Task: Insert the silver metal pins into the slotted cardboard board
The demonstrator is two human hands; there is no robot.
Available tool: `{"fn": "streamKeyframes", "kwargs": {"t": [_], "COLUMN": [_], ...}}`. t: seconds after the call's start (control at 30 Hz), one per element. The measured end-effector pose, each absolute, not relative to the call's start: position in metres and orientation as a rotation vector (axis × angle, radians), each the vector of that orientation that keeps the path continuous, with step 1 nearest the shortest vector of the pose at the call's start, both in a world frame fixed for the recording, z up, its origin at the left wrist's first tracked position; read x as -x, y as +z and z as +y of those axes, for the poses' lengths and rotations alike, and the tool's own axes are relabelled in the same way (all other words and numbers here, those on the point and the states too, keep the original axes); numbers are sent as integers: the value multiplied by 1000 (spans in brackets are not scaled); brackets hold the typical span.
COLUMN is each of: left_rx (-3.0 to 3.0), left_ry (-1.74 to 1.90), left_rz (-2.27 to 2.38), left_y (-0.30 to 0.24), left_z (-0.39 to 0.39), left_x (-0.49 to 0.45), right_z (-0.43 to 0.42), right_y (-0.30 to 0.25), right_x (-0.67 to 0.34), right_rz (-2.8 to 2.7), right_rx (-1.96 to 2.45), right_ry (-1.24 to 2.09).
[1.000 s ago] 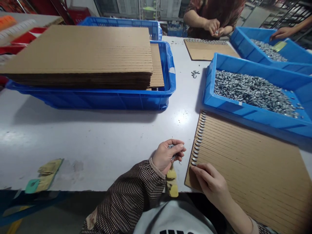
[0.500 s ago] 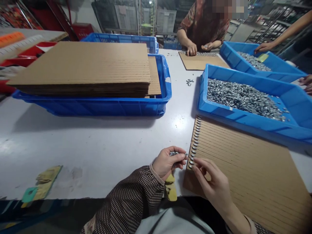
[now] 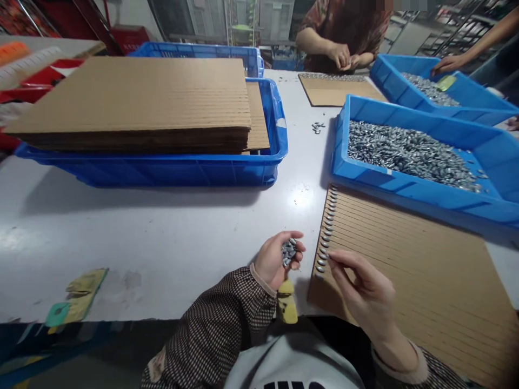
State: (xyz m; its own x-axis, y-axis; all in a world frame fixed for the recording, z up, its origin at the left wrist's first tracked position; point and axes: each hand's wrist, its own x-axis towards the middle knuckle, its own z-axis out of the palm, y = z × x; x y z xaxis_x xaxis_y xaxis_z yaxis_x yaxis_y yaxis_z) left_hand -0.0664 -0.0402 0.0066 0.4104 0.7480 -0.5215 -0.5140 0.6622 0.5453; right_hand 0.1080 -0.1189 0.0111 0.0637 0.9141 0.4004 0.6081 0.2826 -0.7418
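Observation:
My left hand (image 3: 276, 259) is cupped palm up over the white table, with a heap of small silver oval metal pieces (image 3: 289, 252) in its curled fingers. My right hand (image 3: 367, 289) has thumb and forefinger pinched together at the left edge of a slotted cardboard sheet (image 3: 409, 259). Whatever lies between those fingertips is too small to make out. A row of silver metal pieces (image 3: 326, 233) stands in the slots along that edge, the nearest ones right beside my right fingertips. The rest of the sheet shows bare parallel slits.
A blue tray (image 3: 430, 192) of metal pieces stands behind the sheet. Stacked cardboard (image 3: 141, 97) rests on a blue crate (image 3: 178, 172) at left. Across the table (image 3: 194, 227), a co-worker's hands (image 3: 343, 56) are over another sheet (image 3: 340, 92); another person's hand (image 3: 445, 65) touches a second tray (image 3: 474, 111).
My left hand has turned palm up and opened somewhat, showing the pieces in it. My right hand has drawn slightly right, its fingertips now pinched closer. The co-worker's hands have come together.

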Motion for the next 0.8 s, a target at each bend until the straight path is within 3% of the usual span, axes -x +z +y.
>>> {"fn": "streamKeyframes", "kwargs": {"t": [0.27,0.8], "left_rx": [-289,-323], "left_ry": [912,851], "left_rz": [856,822], "left_y": [5,6], "left_z": [-39,-40], "left_x": [68,67], "right_z": [-154,-153], "right_y": [-15,-26], "right_x": [-120,-120], "right_rz": [-2054,-2121], "right_rx": [1379,1411], "right_ry": [283,254]}}
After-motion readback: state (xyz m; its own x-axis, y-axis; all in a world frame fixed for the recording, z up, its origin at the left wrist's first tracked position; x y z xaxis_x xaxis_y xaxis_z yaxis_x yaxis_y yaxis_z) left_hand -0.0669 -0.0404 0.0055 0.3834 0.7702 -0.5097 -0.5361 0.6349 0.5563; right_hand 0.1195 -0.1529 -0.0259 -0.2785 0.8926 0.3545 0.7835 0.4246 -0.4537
